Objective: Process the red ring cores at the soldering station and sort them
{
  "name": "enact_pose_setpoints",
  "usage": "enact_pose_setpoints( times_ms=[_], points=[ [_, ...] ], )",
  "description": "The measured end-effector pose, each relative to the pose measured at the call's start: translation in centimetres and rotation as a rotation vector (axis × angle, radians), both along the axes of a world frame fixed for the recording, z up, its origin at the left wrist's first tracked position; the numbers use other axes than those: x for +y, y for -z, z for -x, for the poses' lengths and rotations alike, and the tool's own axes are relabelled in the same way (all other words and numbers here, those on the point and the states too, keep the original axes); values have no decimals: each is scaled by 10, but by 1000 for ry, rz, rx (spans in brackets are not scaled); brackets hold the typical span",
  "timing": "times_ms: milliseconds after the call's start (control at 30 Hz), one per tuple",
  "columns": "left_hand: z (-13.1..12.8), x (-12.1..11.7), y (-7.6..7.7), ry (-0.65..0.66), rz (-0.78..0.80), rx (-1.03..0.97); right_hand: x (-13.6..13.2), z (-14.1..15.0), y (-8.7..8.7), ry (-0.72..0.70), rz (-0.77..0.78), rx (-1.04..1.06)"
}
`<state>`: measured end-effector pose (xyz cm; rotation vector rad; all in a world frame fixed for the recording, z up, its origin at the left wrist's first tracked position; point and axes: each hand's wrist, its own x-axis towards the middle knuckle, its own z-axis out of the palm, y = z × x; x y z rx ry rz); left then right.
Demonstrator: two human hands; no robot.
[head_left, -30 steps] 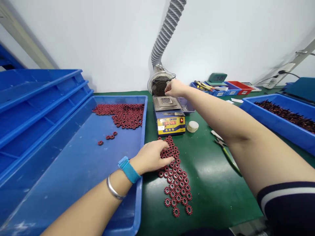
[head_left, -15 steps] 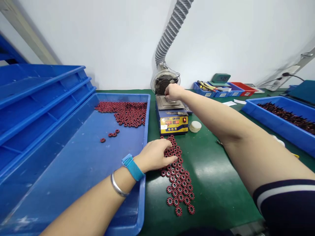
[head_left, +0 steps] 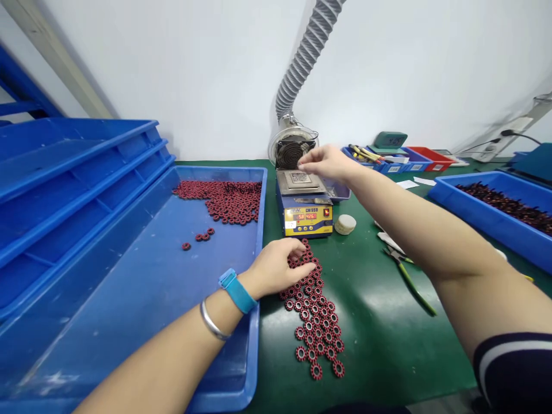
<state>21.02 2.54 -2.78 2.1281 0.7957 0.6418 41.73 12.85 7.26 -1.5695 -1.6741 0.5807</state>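
Observation:
My left hand (head_left: 278, 267) is over a patch of small red-and-black toothed rings (head_left: 317, 322) on the green table. Its thumb is apart from the curled fingers, and I see nothing held in it. My right hand (head_left: 325, 163) hovers at the upper right of a blue-and-yellow heating unit (head_left: 308, 221) with red digits. Thumb and fingertips are pinched together; anything between them is too small to make out. A square metal plate with a dark pattern (head_left: 301, 178) lies on top of the unit, beside the right fingertips.
A large blue tray (head_left: 164, 299) on the left holds many more rings. Stacked blue trays (head_left: 81, 167) stand beyond it. Behind the unit are a fan (head_left: 293, 152) and grey hose (head_left: 308, 57). Green-handled pliers (head_left: 411, 282), a round white pot (head_left: 345, 224) and a blue bin (head_left: 495, 224) are on the right.
My right hand has lifted and moved right, off the top plate, uncovering its pattern. My left hand stays over the rings. The view has shifted slightly, showing the pliers.

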Motion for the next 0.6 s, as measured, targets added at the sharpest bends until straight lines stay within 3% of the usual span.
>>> enact_pose_setpoints(
  times_ms=[133, 267, 467, 600],
  points=[
    [-5, 0, -5, -165, 328, -337, -51, 12, 34, -103, 60, 325],
    [-9, -3, -11, -233, 542, -544, -102, 31, 72, -150, -59, 453],
    [-15, -12, -12, -305, 589, -583, -145, 53, 98, -49, -514, 162],
    [-16, -11, -13, -302, 526, -526, -151, 52, 103, -63, -578, 57]
  ],
)
